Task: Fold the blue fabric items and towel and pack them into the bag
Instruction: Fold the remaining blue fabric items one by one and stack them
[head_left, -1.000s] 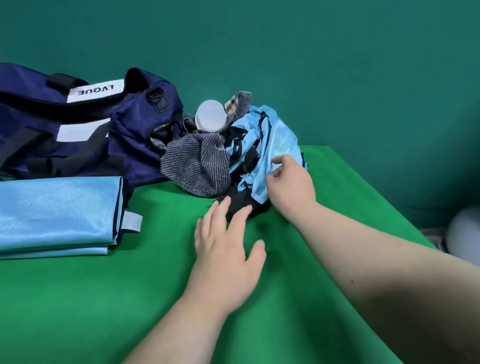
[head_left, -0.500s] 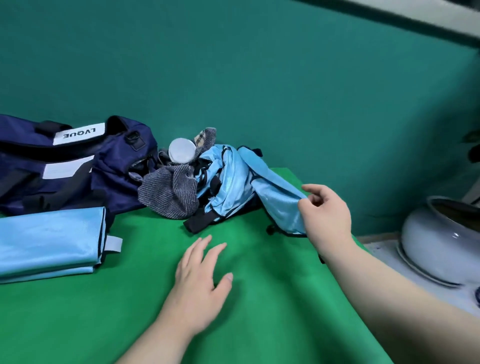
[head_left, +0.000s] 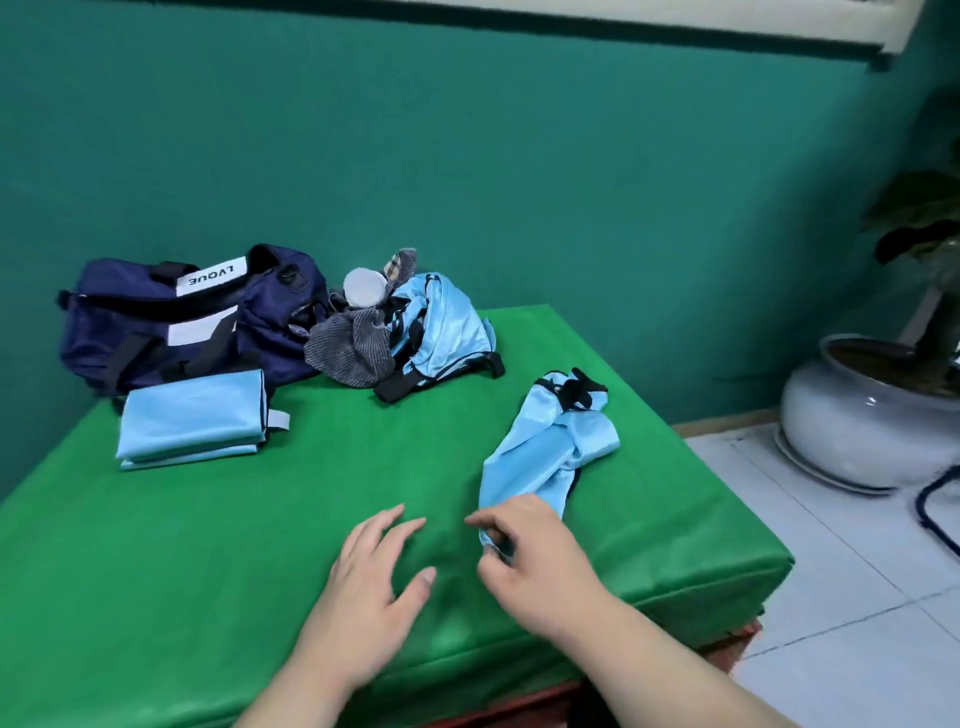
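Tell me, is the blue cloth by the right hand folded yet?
Not folded: the blue cloth lies crumpled and twisted on the table, the right hand pinching one end.

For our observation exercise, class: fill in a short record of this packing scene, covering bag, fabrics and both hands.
bag: navy bag, back left of the green table
folded: light blue stack in front of it
pile: grey towel and blue fabric beside the bag
loose: crumpled blue item, right of centre
right hand: pinches its near end
left hand: open, holds nothing
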